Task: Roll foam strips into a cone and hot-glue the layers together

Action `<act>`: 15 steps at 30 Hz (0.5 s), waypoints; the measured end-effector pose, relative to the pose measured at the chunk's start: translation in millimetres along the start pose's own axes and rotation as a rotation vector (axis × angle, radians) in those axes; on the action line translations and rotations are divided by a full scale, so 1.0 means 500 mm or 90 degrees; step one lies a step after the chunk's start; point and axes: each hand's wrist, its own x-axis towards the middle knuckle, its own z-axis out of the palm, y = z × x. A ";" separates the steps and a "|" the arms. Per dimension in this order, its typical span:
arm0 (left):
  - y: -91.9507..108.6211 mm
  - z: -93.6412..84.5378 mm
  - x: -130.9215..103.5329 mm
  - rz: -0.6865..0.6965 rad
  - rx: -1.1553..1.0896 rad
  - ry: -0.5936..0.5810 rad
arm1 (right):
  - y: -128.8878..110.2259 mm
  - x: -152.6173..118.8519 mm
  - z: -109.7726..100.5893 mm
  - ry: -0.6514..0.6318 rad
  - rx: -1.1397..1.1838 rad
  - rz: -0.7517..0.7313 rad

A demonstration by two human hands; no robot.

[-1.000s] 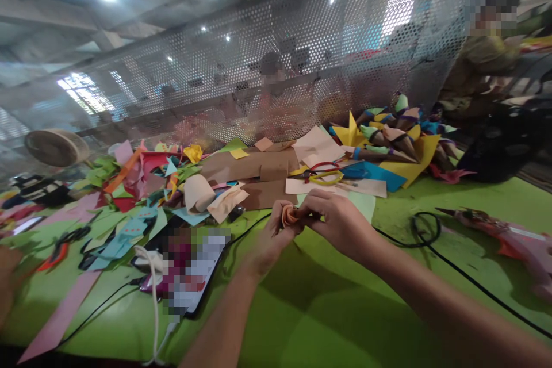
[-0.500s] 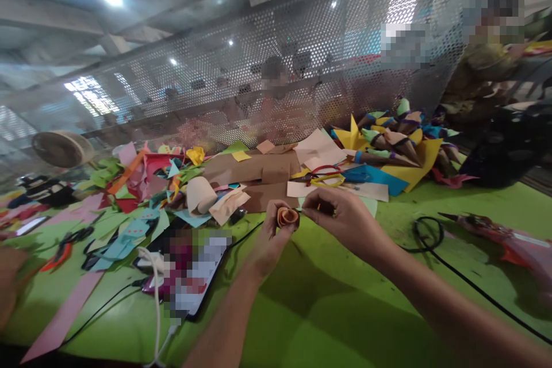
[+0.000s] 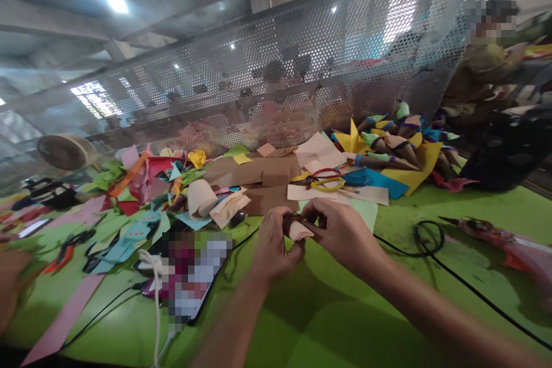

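Frame center: left hand [image 3: 273, 244] clamps a rolled peach paper [image 3: 301, 232] over the green table [image 3: 310, 322]; right hand [image 3: 338, 230] pinches its right side, fingers together. Brown sheets [image 3: 233, 170] sit above the hands, glue gun [image 3: 511, 241] at right edge, cone pile [image 3: 399, 146] upper right.
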 end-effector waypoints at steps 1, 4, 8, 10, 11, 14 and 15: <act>0.000 0.001 0.000 0.004 0.001 0.000 | 0.001 -0.001 0.001 0.005 -0.015 -0.012; 0.000 0.002 0.001 0.017 0.000 0.001 | 0.004 -0.003 0.003 0.019 -0.046 -0.039; 0.001 0.001 0.002 0.019 -0.007 -0.006 | 0.006 -0.005 0.005 0.031 -0.081 -0.068; 0.002 0.001 0.002 0.017 -0.010 -0.010 | 0.007 -0.006 0.006 0.033 -0.101 -0.076; 0.003 0.001 0.002 0.018 -0.012 -0.010 | 0.008 -0.006 0.006 0.031 -0.110 -0.080; 0.003 0.001 0.002 0.020 -0.020 -0.013 | 0.012 -0.008 0.007 0.024 -0.142 -0.108; 0.003 0.001 0.003 0.021 -0.025 -0.015 | 0.014 -0.008 0.007 0.026 -0.156 -0.125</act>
